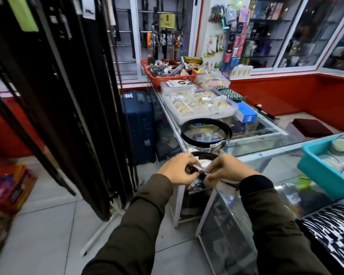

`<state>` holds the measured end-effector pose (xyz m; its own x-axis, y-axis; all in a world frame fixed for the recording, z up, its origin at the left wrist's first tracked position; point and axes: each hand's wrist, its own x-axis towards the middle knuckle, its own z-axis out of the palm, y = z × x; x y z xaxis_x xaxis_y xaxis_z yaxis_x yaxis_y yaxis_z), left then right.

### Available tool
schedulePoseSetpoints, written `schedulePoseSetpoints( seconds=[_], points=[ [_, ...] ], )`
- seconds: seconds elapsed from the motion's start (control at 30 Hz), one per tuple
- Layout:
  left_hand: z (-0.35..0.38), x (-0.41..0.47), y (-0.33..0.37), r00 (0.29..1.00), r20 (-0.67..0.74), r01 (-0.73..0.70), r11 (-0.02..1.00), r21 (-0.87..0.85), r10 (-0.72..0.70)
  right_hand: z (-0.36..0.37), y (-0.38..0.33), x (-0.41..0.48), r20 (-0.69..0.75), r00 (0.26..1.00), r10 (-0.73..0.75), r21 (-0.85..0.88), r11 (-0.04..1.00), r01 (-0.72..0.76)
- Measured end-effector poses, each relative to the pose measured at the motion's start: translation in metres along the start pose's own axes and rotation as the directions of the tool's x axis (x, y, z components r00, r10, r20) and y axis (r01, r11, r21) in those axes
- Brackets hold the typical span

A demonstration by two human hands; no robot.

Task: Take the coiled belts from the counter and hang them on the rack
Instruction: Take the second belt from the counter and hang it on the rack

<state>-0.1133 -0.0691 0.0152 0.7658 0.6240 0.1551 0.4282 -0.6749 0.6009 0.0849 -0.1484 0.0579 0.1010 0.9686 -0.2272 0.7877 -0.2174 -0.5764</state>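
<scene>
My left hand (176, 169) and my right hand (229, 168) are held together over the near end of the glass counter (264, 133). Both grip a coiled black belt (204, 155) at its buckle end, which is wrapped in clear plastic. Most of that belt is hidden behind my fingers. A second black belt (206, 132) lies in a wide loose loop on the counter just beyond my hands. The belt rack (72, 108) stands at the left, full of long black belts hanging down to the floor.
A white tray of gold bangles (201, 106) and a red basket (167, 73) sit farther along the counter. A blue suitcase (139, 126) stands beside it. At the right are a teal tub (324, 167) and a black-and-white cloth (332, 231).
</scene>
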Motion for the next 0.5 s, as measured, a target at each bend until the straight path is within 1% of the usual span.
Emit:
schedulePoseSetpoints(
  seconds=[0.07,0.13,0.2,0.23,0.27,0.3,0.33,0.37,0.4,0.43,0.47,0.5],
  points=[
    [-0.019,-0.011,-0.005,0.994,-0.105,0.007,0.999,-0.053,-0.013,-0.002,-0.023,0.003,-0.004,0.997,-0.075,0.063,0.995,0.075],
    [-0.039,-0.024,-0.008,0.973,-0.226,0.026,0.99,-0.136,-0.057,-0.002,-0.046,0.006,-0.026,0.991,-0.127,0.117,0.985,0.13],
    [-0.056,-0.035,-0.01,0.927,-0.344,0.059,0.965,-0.257,-0.148,0.0,-0.066,0.009,-0.055,0.989,-0.138,0.19,0.971,0.146],
    [-0.064,-0.041,-0.01,0.883,-0.405,0.094,0.934,-0.345,-0.238,0.002,-0.077,0.011,-0.065,0.988,-0.137,0.241,0.959,0.149],
    [-0.071,-0.045,-0.008,0.822,-0.448,0.125,0.879,-0.46,-0.352,0.003,-0.087,0.011,-0.072,0.988,-0.135,0.299,0.942,0.15],
    [-0.078,-0.049,-0.006,0.749,-0.458,0.147,0.794,-0.59,-0.479,0.005,-0.097,0.013,-0.074,0.987,-0.143,0.356,0.921,0.16],
    [-0.085,-0.053,-0.005,0.68,-0.422,0.155,0.68,-0.717,-0.6,0.008,-0.108,0.014,-0.073,0.984,-0.16,0.408,0.896,0.176],
    [-0.092,-0.056,-0.004,0.637,-0.341,0.145,0.543,-0.827,-0.691,0.012,-0.118,0.015,-0.077,0.981,-0.179,0.459,0.867,0.194],
    [-0.098,-0.062,-0.004,0.618,-0.255,0.112,0.404,-0.908,-0.743,0.016,-0.128,0.016,-0.077,0.976,-0.204,0.504,0.837,0.214],
    [-0.103,-0.068,-0.003,0.618,-0.191,0.066,0.293,-0.954,-0.762,0.021,-0.138,0.017,-0.073,0.97,-0.231,0.542,0.807,0.234],
    [-0.108,-0.075,-0.003,0.621,-0.166,0.022,0.229,-0.973,-0.766,0.027,-0.149,0.018,-0.067,0.964,-0.259,0.577,0.778,0.249],
    [-0.112,-0.083,-0.004,0.619,-0.174,-0.011,0.213,-0.977,-0.766,0.033,-0.16,0.019,-0.062,0.957,-0.284,0.617,0.743,0.26]
  ],
)
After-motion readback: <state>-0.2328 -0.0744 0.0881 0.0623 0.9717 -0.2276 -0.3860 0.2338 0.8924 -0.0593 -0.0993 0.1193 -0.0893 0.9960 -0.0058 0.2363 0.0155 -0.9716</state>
